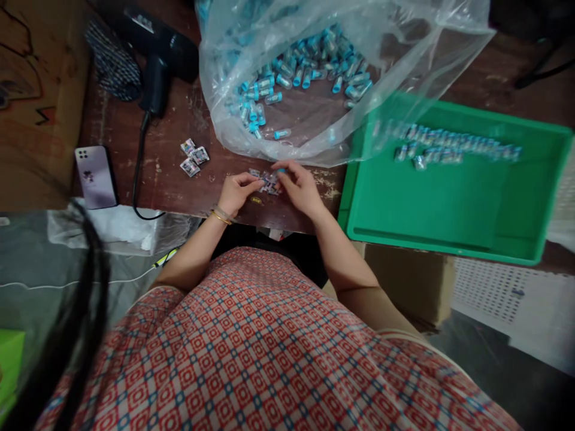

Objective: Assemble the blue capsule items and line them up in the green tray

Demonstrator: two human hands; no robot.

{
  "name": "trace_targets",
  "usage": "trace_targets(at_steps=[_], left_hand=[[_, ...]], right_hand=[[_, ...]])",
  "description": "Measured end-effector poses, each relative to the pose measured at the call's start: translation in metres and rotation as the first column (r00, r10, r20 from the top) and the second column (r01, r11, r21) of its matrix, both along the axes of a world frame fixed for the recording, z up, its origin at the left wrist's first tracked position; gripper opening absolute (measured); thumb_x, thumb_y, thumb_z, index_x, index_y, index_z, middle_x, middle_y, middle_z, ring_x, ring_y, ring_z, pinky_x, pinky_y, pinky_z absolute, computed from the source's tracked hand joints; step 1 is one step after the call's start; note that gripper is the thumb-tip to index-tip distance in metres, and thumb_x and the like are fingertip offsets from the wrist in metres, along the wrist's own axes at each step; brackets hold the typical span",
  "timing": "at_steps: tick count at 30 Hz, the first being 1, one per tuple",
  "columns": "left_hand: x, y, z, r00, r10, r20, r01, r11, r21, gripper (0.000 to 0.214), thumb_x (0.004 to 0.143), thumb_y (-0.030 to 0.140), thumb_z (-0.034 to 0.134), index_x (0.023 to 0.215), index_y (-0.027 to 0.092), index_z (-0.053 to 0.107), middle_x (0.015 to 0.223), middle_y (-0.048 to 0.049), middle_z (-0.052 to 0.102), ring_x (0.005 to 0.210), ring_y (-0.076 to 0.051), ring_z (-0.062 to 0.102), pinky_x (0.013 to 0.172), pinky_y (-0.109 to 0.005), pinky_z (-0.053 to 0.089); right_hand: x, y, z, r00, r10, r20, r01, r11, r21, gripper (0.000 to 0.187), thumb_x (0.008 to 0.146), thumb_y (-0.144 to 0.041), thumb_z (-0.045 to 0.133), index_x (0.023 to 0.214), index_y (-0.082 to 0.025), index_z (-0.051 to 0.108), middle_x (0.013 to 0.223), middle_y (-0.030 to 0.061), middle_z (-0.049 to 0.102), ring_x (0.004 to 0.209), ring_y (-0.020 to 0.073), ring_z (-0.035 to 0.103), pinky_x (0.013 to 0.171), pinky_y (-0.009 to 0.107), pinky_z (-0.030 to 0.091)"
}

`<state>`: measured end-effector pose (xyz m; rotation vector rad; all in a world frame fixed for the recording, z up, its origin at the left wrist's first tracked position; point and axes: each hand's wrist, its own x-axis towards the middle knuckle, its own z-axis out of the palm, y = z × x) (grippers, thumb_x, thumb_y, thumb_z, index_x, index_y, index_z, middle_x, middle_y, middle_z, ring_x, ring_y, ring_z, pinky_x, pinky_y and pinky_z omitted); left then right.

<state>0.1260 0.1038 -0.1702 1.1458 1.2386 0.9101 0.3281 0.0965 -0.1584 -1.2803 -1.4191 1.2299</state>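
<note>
My right hand pinches a small clear vial with a blue cap, mostly covered by the fingers. Close beside it, my left hand is closed, thumb and forefinger together at the edge of a small pile of printed labels. Whatever lies between those fingertips is too small to make out. The label pile rests on the brown table between my hands, and a small yellow oval sticker lies just in front. Further left sit a few small stacks of similar printed pieces.
A clear plastic bag full of blue-capped vials spreads behind my hands. To the right, a green tray holds rows of vials. A black heat gun, its cord and a phone lie on the left, near a cardboard box.
</note>
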Motion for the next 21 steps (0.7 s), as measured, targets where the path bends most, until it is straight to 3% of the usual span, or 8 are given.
trace_targets(at_steps=[3, 6, 12, 15, 18, 21], left_hand=[[0.003, 0.000, -0.001, 0.993, 0.036, 0.115, -0.019, 0.989, -0.148, 0.036, 0.063, 0.048, 0.093, 0.067, 0.018, 0.075, 0.066, 0.0000, 0.068, 0.062, -0.012, 0.052, 0.062, -0.027, 0.040], [0.006, -0.001, 0.001, 0.986, 0.035, 0.165, -0.006, 0.985, -0.172, 0.036, 0.060, 0.047, 0.094, 0.065, 0.018, 0.074, 0.064, 0.0004, 0.066, 0.061, -0.010, 0.050, 0.061, -0.026, 0.037], [0.010, -0.002, 0.007, 0.984, -0.008, 0.180, 0.042, 0.982, -0.185, 0.038, 0.058, 0.049, 0.094, 0.066, 0.017, 0.076, 0.064, 0.0009, 0.066, 0.061, -0.010, 0.050, 0.062, -0.026, 0.038], [0.012, -0.005, 0.007, 0.981, -0.023, 0.195, 0.063, 0.977, -0.203, 0.039, 0.060, 0.049, 0.096, 0.074, 0.017, 0.080, 0.070, -0.0003, 0.072, 0.065, -0.012, 0.056, 0.065, -0.026, 0.041], [0.013, -0.010, 0.009, 0.951, -0.049, 0.305, 0.127, 0.962, -0.241, 0.045, 0.062, 0.046, 0.098, 0.096, 0.018, 0.084, 0.088, -0.0033, 0.080, 0.076, -0.015, 0.067, 0.072, -0.027, 0.048], [0.012, -0.013, 0.012, 0.888, -0.054, 0.457, 0.219, 0.923, -0.317, 0.049, 0.069, 0.048, 0.097, 0.104, 0.018, 0.083, 0.096, -0.0059, 0.082, 0.079, -0.014, 0.070, 0.074, -0.027, 0.051]], right_hand=[[0.011, 0.005, 0.003, 0.988, -0.083, -0.129, 0.083, 0.997, -0.012, 0.039, 0.097, -0.064, 0.068, 0.116, -0.029, 0.065, 0.095, 0.0006, 0.073, 0.065, 0.0123, 0.061, 0.057, 0.028, 0.053], [0.014, 0.007, 0.009, 0.979, -0.105, -0.173, 0.105, 0.994, -0.009, 0.044, 0.095, -0.066, 0.070, 0.120, -0.032, 0.062, 0.117, 0.0019, 0.075, 0.068, 0.0115, 0.063, 0.056, 0.028, 0.054], [0.005, 0.004, 0.018, 0.984, -0.051, -0.170, 0.042, 0.997, -0.058, 0.039, 0.091, -0.064, 0.076, 0.105, -0.029, 0.063, 0.108, 0.0008, 0.076, 0.068, 0.0119, 0.064, 0.060, 0.029, 0.058], [0.004, 0.001, 0.019, 0.987, -0.062, -0.150, 0.061, 0.998, -0.015, 0.035, 0.091, -0.060, 0.077, 0.095, -0.027, 0.066, 0.106, 0.0012, 0.078, 0.084, 0.0152, 0.071, 0.077, 0.032, 0.062], [0.003, -0.003, 0.017, 0.992, -0.092, -0.091, 0.099, 0.992, 0.076, 0.027, 0.091, -0.051, 0.078, 0.091, -0.026, 0.070, 0.104, 0.0013, 0.079, 0.100, 0.0184, 0.074, 0.097, 0.038, 0.059], [0.003, -0.008, 0.012, 0.993, -0.098, -0.061, 0.103, 0.991, 0.081, 0.020, 0.094, -0.046, 0.076, 0.094, -0.026, 0.074, 0.102, 0.0016, 0.080, 0.098, 0.0189, 0.075, 0.096, 0.039, 0.059]])
